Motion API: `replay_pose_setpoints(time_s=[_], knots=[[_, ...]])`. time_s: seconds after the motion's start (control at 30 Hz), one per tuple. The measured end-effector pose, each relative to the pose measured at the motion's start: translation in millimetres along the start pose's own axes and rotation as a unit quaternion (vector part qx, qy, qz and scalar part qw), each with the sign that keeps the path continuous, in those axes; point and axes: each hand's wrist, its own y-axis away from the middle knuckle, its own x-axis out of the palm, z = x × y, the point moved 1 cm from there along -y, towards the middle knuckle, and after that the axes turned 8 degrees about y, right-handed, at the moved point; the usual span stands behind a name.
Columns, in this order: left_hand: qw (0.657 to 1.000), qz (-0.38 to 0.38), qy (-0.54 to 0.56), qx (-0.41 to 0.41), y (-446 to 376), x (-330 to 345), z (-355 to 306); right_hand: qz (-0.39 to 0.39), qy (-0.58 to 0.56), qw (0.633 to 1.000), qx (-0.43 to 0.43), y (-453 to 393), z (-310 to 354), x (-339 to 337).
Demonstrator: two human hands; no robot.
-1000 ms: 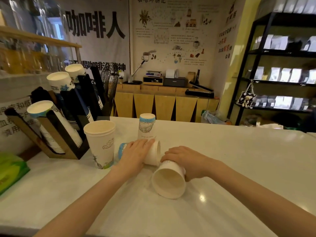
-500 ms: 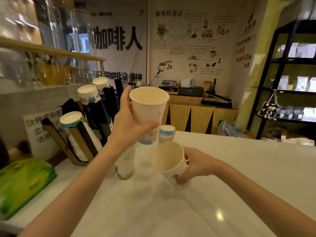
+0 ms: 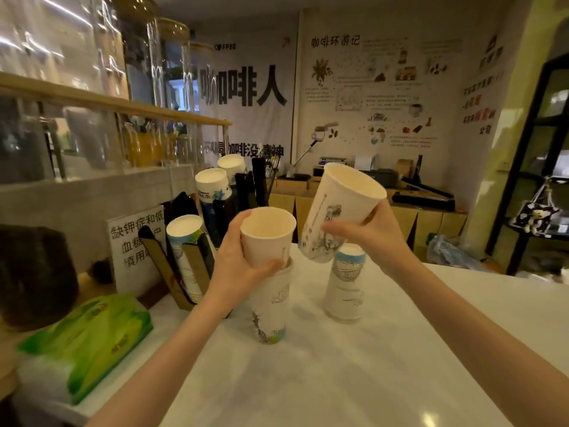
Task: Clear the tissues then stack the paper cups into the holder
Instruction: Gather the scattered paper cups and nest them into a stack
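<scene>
The left hand (image 3: 237, 266) is wrapped around a white paper cup (image 3: 267, 234), thumb in front and fingers behind, seating it into the mouth of an upright cup (image 3: 271, 306) that stands on the white counter (image 3: 354, 380) just right of the cup holder (image 3: 197, 260). The right hand (image 3: 372, 238) is closed on a taller cup (image 3: 338, 211), tilted with its mouth up and to the right, raised above the counter further right of the holder. To nest well, I judge the left cup should go down straight and centred, pressed only lightly so the thin rim does not buckle and the base cup does not tip; the right cup then needs righting and lining up over the open mouth before it drops in. An inverted cup (image 3: 346, 282) with a blue band stands on the counter below the right hand, well right of the holder; it would need flipping. The cups are pale cream inside, with thin rolled rims and line drawings on the walls, green and blue near the base. The holder's slanted slots already carry cup stacks. A green tissue pack (image 3: 89, 337) lies below and left of the holder.
</scene>
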Motion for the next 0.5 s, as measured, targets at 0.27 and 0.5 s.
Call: replay_pose_setpoints(time_s=[0.27, 0.5], knots=[[0.996, 0.05, 0.012, -0.071, 9.9, 5.5, 23.5, -0.079, -0.048, 0.995, -0.035, -18.6, 25.1, 22.8], [0.995, 0.065, 0.019, -0.071, 17.6, 8.5, 32.0, 0.057, 0.008, 0.998, -0.024, -5.7, 3.6, 72.7]])
